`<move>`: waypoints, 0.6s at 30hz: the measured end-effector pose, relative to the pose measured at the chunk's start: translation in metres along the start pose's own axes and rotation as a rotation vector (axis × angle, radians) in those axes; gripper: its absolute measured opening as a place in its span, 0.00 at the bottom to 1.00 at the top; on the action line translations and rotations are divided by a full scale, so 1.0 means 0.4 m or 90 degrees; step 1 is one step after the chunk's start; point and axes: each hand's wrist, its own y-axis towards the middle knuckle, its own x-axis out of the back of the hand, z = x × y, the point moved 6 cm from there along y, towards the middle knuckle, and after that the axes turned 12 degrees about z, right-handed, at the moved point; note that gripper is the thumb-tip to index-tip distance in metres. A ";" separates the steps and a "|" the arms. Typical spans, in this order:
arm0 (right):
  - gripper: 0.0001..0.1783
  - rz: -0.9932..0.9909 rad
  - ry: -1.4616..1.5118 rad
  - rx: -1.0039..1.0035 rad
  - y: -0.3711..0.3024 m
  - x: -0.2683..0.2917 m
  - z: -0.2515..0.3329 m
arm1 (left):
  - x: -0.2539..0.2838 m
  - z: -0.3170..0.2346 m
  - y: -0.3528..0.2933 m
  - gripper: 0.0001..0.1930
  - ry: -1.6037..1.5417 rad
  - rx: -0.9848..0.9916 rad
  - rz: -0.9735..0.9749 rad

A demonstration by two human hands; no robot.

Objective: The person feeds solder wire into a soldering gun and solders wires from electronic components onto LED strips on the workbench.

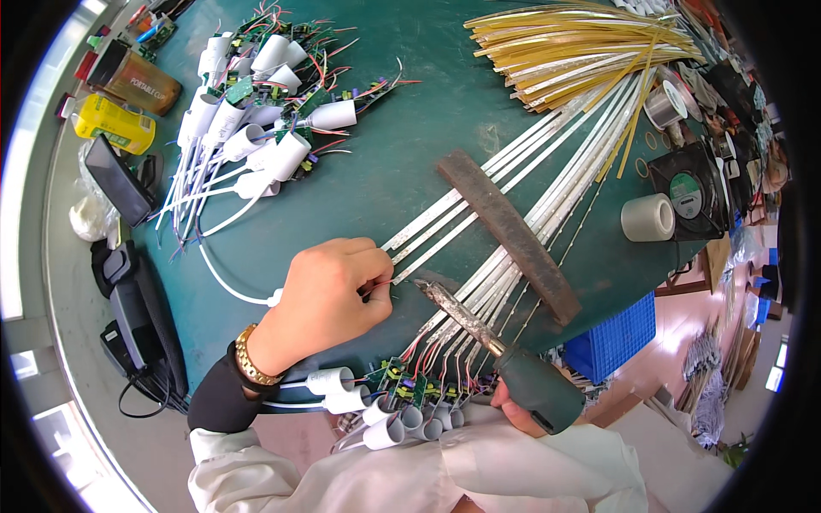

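Note:
My left hand (pixel 329 286) is closed in a pinch at the near ends of a few white LED strips (pixel 428 218). A thin red wire shows at its fingertips, beside a strip end; what else it holds is hidden. A white cable (pixel 227 282) leads to its wrist side. My right hand (pixel 516 415), partly hidden, grips a soldering iron (pixel 539 385) by its dark handle. The iron's worn tip points left, close to the strip end. A dark metal bar (pixel 513 235) lies across the strips. Below, wired strips end at green circuit boards with white cylindrical housings (pixel 385 432).
A heap of white housings with boards (pixel 256 111) lies at the far left. Yellow-backed strips (pixel 590 51) fan out at the far right. A solder spool (pixel 665 107), a white roll (pixel 647 218) and a black fan (pixel 688 192) stand right. Bottles (pixel 115 124) line the left edge.

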 end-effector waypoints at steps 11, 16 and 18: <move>0.14 0.009 -0.022 0.011 0.015 -0.004 0.022 | -0.001 0.000 -0.002 0.06 -0.006 0.003 -0.006; 0.16 -0.038 0.173 -0.153 0.006 0.004 0.012 | 0.000 -0.002 -0.003 0.06 0.017 -0.018 -0.008; 0.17 -0.094 0.370 -0.313 -0.012 -0.002 -0.020 | -0.001 0.000 -0.004 0.06 0.005 -0.010 -0.009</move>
